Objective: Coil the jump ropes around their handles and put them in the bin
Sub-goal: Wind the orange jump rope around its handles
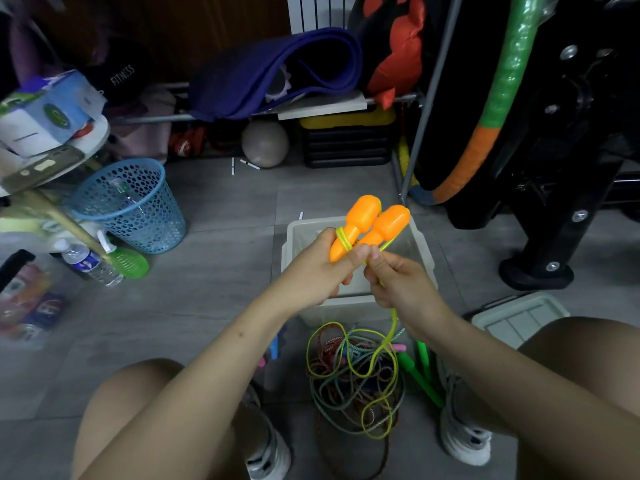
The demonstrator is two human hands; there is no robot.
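A: What kind of place?
B: Home storage corner for fitness gear, prob. a spare rm.
A: Why?
B: Rolled purple exercise mat (277,71) on a metal rack (152,117), grey ball (265,144) under it, green/orange hoop (498,98) leaning at right, black equipment stand (568,188) w/ bolts. Dark bag (119,76) reads "FITNESS".
A: Why home, not gym?
B: Grey tile floor (221,202) w/ blue mesh wastebasket (130,206), water bottle (91,263), cardboard box (45,112), misc. clutter.
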